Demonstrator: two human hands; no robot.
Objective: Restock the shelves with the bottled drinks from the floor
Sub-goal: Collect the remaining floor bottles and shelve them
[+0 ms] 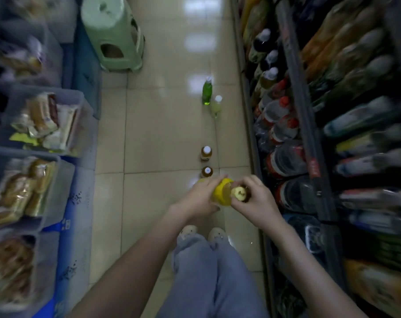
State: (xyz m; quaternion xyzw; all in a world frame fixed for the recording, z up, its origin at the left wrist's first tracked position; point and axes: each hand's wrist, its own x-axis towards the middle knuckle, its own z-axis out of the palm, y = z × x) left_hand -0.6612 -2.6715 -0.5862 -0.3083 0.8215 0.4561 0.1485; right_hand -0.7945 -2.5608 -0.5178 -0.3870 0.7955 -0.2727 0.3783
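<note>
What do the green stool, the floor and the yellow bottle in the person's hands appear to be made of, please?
The green stool looks like moulded plastic, matt, with cut-out sides. The floor seems to be glazed tile: grout lines and bright light reflections. The yellow bottle is probably translucent plastic with a yellow wrap, though blur leaves that open.

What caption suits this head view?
Left hand and right hand hold a yellow plastic bottle above more bottles on the beige tiled floor.

No legible text or numbers.
</note>
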